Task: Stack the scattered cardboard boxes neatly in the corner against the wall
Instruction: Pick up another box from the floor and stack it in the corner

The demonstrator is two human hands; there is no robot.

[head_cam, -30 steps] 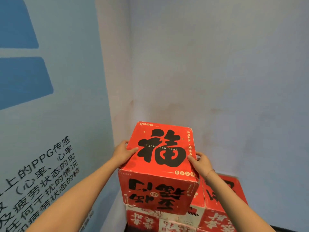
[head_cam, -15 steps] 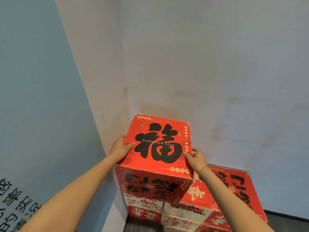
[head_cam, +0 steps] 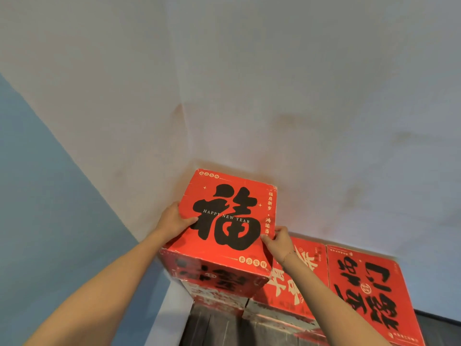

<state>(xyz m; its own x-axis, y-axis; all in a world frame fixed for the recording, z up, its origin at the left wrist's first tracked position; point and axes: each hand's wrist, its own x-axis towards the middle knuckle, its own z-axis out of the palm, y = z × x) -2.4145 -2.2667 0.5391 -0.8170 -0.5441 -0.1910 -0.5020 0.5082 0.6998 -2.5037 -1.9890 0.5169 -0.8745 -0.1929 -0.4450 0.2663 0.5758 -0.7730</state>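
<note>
Up in the corner where the two pale walls (head_cam: 299, 96) meet, a red box (head_cam: 229, 218) with a big black character and "HAPPY NEW YEAR" printed on its top sits on the stack, its back edge right up near the wall. It rests on another box (head_cam: 219, 298) underneath, red and white, mostly hidden. Left hand (head_cam: 174, 221) grasps the left edge of the red box, thumb lying on the top face, fingers wrapped down the side out of sight. Right hand (head_cam: 279, 239) pinches the right edge near the front corner, thumb on top, and there's a thin bracelet (head_cam: 287, 257) on that wrist. Just to the right and lower, two more red boxes sit side by side, the nearer one (head_cam: 304, 278) partly behind the right forearm, the far right one (head_cam: 369, 293) with large black lettering on top. Dark floor (head_cam: 214, 328) shows at the bottom, and a blue panel (head_cam: 50, 221) runs down the left wall
</note>
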